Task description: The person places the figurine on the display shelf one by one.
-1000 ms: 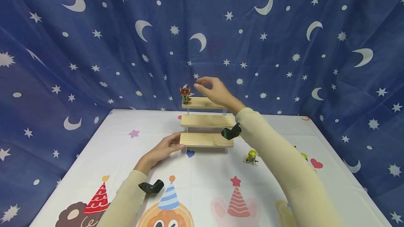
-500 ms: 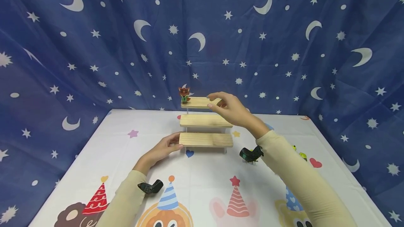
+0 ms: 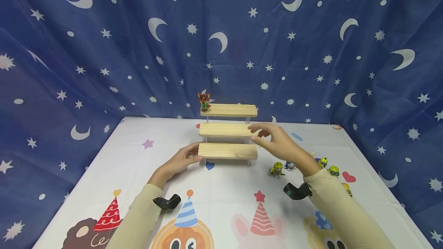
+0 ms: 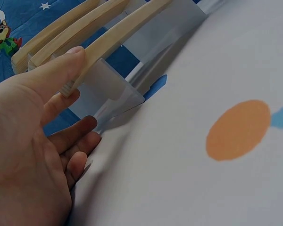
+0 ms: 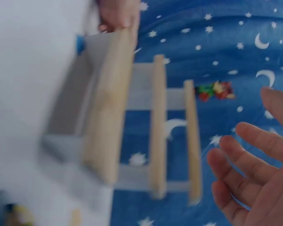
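Observation:
A three-tier wooden display stand (image 3: 227, 151) with clear side supports stands on the table. My left hand (image 3: 180, 163) holds the left end of its lowest board; the left wrist view shows the thumb on the board's edge and the index finger beneath. On the left end of the top board stands a fox figurine (image 3: 204, 102) in a green outfit. With fingers loosely bent and nothing held, my right hand (image 3: 277, 141) hovers by the stand's right side. The right wrist view shows its fingers (image 5: 245, 150) spread apart and the stand blurred.
Right of the stand, a yellow-capped figurine (image 3: 277, 168) stands beside a small grey-white one (image 3: 290, 165). More small figurines (image 3: 333, 170) are grouped near and partly behind my right forearm. The tablecloth (image 3: 138, 172) has party-animal prints; a blue starry curtain (image 3: 155, 68) hangs behind.
My right hand has come down and right, away from the top board near the fox figurine. More figurines show around my right forearm. My left hand stays on the stand.

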The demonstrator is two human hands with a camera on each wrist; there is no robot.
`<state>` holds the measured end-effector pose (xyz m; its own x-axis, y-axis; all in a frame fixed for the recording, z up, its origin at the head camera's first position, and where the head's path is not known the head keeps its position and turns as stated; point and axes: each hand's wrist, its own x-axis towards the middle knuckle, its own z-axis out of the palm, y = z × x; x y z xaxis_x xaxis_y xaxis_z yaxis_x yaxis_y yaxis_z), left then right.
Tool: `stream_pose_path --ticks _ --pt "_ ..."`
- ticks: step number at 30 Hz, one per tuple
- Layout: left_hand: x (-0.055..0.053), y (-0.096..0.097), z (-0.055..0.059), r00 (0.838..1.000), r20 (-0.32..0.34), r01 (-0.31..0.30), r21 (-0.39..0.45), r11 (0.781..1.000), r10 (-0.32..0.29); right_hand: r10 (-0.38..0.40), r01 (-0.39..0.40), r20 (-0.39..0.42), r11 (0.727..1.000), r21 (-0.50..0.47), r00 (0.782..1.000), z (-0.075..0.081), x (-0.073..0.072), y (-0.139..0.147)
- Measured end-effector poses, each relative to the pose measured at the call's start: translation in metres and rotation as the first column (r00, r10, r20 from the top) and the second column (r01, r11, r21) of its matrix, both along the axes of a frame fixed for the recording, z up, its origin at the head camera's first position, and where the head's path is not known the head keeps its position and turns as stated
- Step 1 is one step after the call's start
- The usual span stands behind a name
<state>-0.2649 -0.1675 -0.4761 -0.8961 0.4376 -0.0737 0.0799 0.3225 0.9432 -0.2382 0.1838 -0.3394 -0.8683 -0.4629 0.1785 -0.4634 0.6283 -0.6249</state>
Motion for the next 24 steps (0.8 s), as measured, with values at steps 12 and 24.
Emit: stream_pose_path --ticks 12,24 --pt "-0.001 0.002 0.000 1.000 0.008 -0.022 -0.009 1.000 0.022 -0.106 0.106 0.003 0.993 -0.057 0.994 -0.052 0.003 0.042" --pt "0.000 0.003 -0.002 1.000 0.003 -0.029 -0.015 0.999 0.030 -0.099 0.103 0.059 0.992 -0.075 0.993 -0.062 0.006 0.056"
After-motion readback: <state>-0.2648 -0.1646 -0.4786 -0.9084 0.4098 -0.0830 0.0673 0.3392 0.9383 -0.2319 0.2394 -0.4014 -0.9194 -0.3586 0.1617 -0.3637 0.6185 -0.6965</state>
